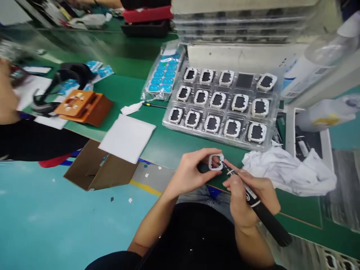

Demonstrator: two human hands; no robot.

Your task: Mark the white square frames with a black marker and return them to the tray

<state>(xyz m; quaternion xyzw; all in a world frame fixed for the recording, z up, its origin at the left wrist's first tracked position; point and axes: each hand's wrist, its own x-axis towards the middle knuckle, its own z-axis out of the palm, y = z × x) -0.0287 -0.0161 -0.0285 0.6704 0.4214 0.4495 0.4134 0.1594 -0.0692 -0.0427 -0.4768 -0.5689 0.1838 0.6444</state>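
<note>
My left hand pinches a small white square frame part above the near edge of the green table. My right hand grips a black pen-like tool whose tip touches the frame's right side. Just beyond the hands lies a clear plastic tray that holds several of the same white-framed parts with dark centres; one pocket in its back row holds only a dark square.
A crumpled white cloth lies right of my hands. A white sheet, an orange jig, a blue sticker sheet and an open brown box sit to the left. Stacked trays stand behind. Another person's arm is at far left.
</note>
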